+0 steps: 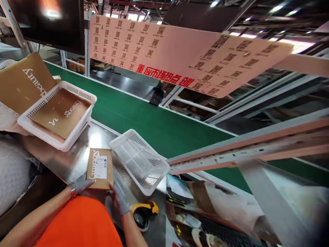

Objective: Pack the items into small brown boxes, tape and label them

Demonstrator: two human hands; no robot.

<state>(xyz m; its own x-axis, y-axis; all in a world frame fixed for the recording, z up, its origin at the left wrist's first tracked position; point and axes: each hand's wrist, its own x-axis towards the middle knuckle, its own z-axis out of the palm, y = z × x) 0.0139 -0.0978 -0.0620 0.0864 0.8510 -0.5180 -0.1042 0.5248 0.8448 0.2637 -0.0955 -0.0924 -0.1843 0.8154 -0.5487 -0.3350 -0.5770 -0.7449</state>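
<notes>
A small brown cardboard box (93,168) with white lettering and a white shipping label (101,167) lies between my hands, over the metal bench. My left hand (81,183), in a grey glove, grips its near left corner with the thumb on top. At its near right corner my right hand (118,199), also gloved, closes on the edge; it is slightly blurred. Just right of the box stands a white perforated plastic basket (140,161) with nothing in it. Near my right wrist rests a yellow tape dispenser (144,212).
A green conveyor belt (123,113) runs behind the bench (99,132). At left, a white basket (84,113) holds a flat brown carton (61,113), beside a larger carton (23,82). A QR-code board (177,51) hangs overhead. A metal beam (231,147) juts in at right, above a keyboard (226,233).
</notes>
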